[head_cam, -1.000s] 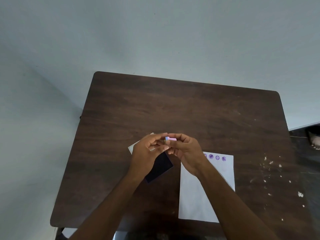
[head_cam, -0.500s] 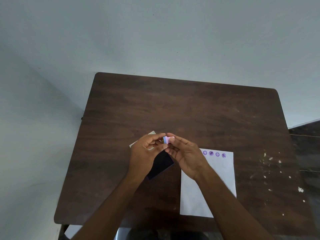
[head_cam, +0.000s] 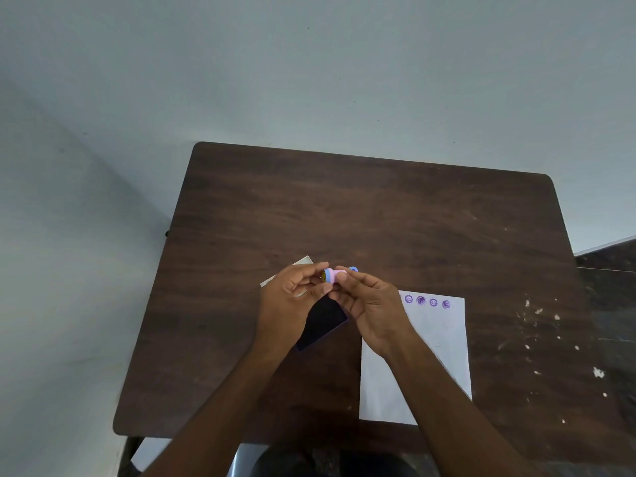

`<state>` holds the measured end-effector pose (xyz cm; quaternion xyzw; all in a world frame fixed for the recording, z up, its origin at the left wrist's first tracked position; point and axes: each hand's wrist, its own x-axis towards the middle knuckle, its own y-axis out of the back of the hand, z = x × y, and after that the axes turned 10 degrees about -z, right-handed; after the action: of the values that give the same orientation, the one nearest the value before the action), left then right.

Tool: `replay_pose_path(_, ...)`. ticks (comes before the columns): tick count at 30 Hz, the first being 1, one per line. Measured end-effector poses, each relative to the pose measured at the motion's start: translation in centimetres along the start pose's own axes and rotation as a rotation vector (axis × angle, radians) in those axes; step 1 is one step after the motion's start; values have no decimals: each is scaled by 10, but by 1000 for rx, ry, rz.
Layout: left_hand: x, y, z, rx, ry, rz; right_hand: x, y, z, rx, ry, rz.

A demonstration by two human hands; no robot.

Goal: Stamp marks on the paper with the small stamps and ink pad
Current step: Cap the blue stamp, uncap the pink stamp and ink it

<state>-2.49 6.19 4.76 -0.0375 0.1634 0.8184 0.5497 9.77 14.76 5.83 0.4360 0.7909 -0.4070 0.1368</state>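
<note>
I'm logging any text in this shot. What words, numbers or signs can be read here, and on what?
No readable words or numbers anywhere.
Paper: four purple round stamp marks along its top edge, pictures rather than letters, too small to make out.
Small stamp held in the hands: no legible label.

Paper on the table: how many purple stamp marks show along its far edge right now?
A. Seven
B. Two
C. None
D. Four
D. Four round purple stamp marks sit in a row along the far edge of the paper, just right of the right hand; the rest of the visible sheet looks unmarked.
</note>
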Motion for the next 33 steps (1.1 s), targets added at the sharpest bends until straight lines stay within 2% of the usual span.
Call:
replay_pose_path(3,-3,1,4,-50,30,4,-2,-1,1,22,10,-17)
replay_pose_path(8,-8,3,5,-265,143,57,-9,-3,3,154,-6,-55)
replay_pose_path(13,-13,7,-5,-311,216,68,-13,-5,6,342,-74,-34)
replay_pose_path(18,-18,13,-6,-341,178,54,-15,-6,11,417,-113,-29)
replay_pose_path(33,-29,18,-14,-362,147,70,-15,-11,14,441,-132,-52)
